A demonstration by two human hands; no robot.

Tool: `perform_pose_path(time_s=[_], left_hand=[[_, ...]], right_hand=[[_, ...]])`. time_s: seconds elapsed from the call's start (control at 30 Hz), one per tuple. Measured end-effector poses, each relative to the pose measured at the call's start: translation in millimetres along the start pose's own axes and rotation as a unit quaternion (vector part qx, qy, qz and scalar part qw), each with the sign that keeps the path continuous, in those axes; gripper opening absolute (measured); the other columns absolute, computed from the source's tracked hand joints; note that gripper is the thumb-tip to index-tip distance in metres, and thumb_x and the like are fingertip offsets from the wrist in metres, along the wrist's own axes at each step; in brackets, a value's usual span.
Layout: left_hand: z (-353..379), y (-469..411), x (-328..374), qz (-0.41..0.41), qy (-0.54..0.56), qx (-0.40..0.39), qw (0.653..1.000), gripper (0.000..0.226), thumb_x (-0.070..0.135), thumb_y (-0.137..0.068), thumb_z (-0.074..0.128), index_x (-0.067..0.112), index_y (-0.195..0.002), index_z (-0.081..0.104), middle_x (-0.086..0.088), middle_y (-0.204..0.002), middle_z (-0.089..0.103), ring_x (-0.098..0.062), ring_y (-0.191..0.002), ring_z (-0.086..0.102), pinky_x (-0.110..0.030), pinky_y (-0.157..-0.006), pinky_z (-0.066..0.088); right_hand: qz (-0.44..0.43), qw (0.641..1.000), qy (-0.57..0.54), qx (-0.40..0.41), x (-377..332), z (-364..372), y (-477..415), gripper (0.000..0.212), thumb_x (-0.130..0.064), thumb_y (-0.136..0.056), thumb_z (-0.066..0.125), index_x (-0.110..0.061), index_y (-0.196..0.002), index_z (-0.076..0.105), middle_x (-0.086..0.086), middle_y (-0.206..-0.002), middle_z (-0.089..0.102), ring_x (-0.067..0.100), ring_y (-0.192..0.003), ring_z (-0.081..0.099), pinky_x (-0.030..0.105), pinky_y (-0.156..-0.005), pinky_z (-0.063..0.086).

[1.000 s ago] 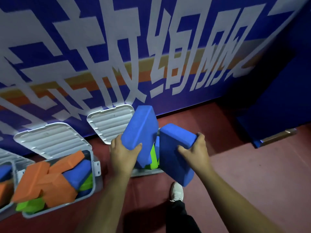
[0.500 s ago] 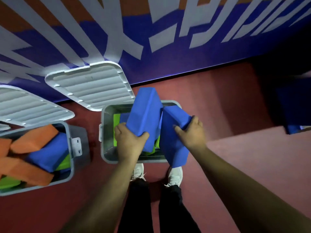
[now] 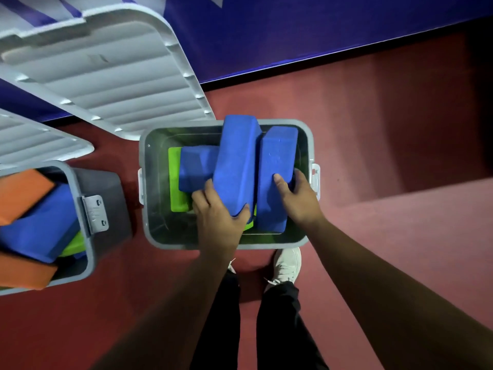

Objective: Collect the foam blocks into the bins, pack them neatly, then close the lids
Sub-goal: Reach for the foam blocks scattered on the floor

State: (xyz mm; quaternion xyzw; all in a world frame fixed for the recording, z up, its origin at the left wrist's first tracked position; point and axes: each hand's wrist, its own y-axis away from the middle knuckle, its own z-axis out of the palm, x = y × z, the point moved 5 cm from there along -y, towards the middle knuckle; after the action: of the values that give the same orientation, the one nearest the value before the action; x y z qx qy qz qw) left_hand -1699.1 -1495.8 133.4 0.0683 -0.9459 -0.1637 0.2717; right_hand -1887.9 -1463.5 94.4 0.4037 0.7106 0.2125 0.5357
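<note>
**Head view, looking straight down.** The left hand is gripping the near end of the centre blue block. Its thumb is curling over the block's lower right corner and its fingers are wrapping round the left side. This block is lying tilted, with its far end resting over the back rim of the centre bin.

The right hand is holding the right blue block. Its thumb is pressing on the top face and its fingers are curling round the right side. This block is sitting inside the bin along the right wall, touching the centre blue block.

A flat blue block is lying in the bin to the left, partly under the centre blue block. It is lying over a green block. More green foam is showing at the bin's near edge, below the hands.

The bin's ribbed lid is standing open in the upper left of the frame.

At the left edge of the frame, the left bin is holding orange blocks and a blue block, with a strip of green beneath them. Its own lid is standing open above it.

Both bins are sitting on a red floor beside a blue wall. A white shoe is showing just below the centre bin.
</note>
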Motion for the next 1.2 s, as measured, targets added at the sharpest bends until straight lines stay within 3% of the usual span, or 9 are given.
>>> perform_pose_path(time_s=[0.07,0.17,0.27,0.37,0.57,0.63,0.73,0.97,1.2], left_hand=[[3.0,2.8,4.8,0.031,-0.05,-0.002,0.998,0.109,0.053,-0.06,0.084,0.005,-0.145,0.035,-0.016,-0.116,0.041,-0.037,-0.108,0.045,-0.048,-0.1,0.042],[6.9,-2.9,11.1,0.03,-0.047,-0.007,0.998,0.103,0.073,-0.064,0.068,0.006,-0.138,0.043,-0.016,-0.114,0.047,-0.037,-0.106,0.05,-0.047,-0.094,0.045],[10.1,-20.5,4.0,-0.024,0.046,-0.061,0.997,0.084,0.051,-0.076,0.075,0.007,-0.138,0.04,-0.017,-0.129,0.049,-0.038,-0.119,0.051,-0.045,-0.099,0.045],[13.7,-34.3,-8.7,-0.032,0.064,-0.108,0.992,0.089,0.036,-0.081,0.078,0.01,-0.151,0.028,-0.014,-0.146,0.04,-0.026,-0.135,0.038,-0.032,-0.108,0.032],[36.0,-36.7,0.0,-0.065,0.076,-0.161,0.982,0.092,0.029,-0.072,0.087,0.014,-0.142,0.028,-0.012,-0.142,0.039,-0.029,-0.126,0.047,-0.033,-0.097,0.039],[47.0,-30.2,6.7,-0.048,0.04,-0.18,0.982,0.099,0.033,-0.069,0.089,0.014,-0.141,0.024,-0.013,-0.144,0.037,-0.032,-0.125,0.048,-0.04,-0.096,0.044],[51.8,-25.4,13.8,-0.037,0.018,-0.17,0.985,0.094,0.04,-0.07,0.086,0.013,-0.136,0.025,-0.014,-0.138,0.039,-0.035,-0.121,0.05,-0.048,-0.092,0.048],[9.4,-40.6,8.0,-0.05,0.052,-0.119,0.99,0.061,0.041,-0.087,0.068,0.009,-0.132,0.04,-0.015,-0.131,0.048,-0.031,-0.116,0.054,-0.038,-0.099,0.043],[-69.5,-59.3,59.2,0.002,0.026,-0.108,0.994,0.04,0.034,-0.092,0.061,0.008,-0.12,0.05,-0.009,-0.124,0.054,-0.028,-0.113,0.054,-0.038,-0.094,0.043]], right_hand=[[0.001,1.0,0.003,0.005,1.9,-0.2,-3.0,0.08,-0.075,-0.08,0.052,-0.031,-0.145,0.04,-0.008,-0.141,0.053,0.015,-0.13,0.052,0.043,-0.11,0.043],[-0.003,1.0,0.013,0.011,9.1,-4.1,-6.9,0.082,-0.078,-0.078,0.048,-0.036,-0.147,0.035,-0.007,-0.141,0.053,0.017,-0.129,0.053,0.047,-0.107,0.045],[-0.05,0.997,0.058,0.013,-2.4,-5.7,-2.0,0.072,-0.063,-0.088,0.056,-0.035,-0.149,0.031,-0.002,-0.145,0.046,0.019,-0.13,0.05,0.045,-0.107,0.045],[-0.09,0.992,0.088,0.021,-7.5,1.6,-5.0,0.067,-0.043,-0.095,0.061,-0.03,-0.153,0.028,0.006,-0.143,0.041,0.023,-0.13,0.047,0.041,-0.108,0.042],[-0.076,0.985,0.137,0.066,-5.6,2.2,-27.3,0.06,-0.029,-0.103,0.049,-0.026,-0.157,0.023,0.011,-0.14,0.051,0.033,-0.126,0.049,0.045,-0.101,0.043],[-0.038,0.987,0.143,0.057,-7.2,-6.4,-35.9,0.056,-0.031,-0.104,0.044,-0.03,-0.156,0.023,0.011,-0.13,0.057,0.035,-0.115,0.056,0.041,-0.09,0.046],[-0.001,0.99,0.142,0.023,-11.1,-19.3,-38.3,0.055,-0.04,-0.105,0.039,-0.031,-0.156,0.022,0.007,-0.124,0.054,0.033,-0.114,0.057,0.04,-0.095,0.045],[-0.058,0.98,0.186,0.041,-30.0,-19.9,-1.6,0.064,-0.043,-0.094,0.057,-0.011,-0.146,0.034,0.018,-0.13,0.053,0.036,-0.119,0.05,0.05,-0.098,0.046],[-0.041,0.974,0.213,0.069,-73.5,-53.6,46.9,0.063,-0.037,-0.097,0.056,-0.003,-0.147,0.036,0.02,-0.146,0.043,0.036,-0.133,0.043,0.038,-0.106,0.034]])
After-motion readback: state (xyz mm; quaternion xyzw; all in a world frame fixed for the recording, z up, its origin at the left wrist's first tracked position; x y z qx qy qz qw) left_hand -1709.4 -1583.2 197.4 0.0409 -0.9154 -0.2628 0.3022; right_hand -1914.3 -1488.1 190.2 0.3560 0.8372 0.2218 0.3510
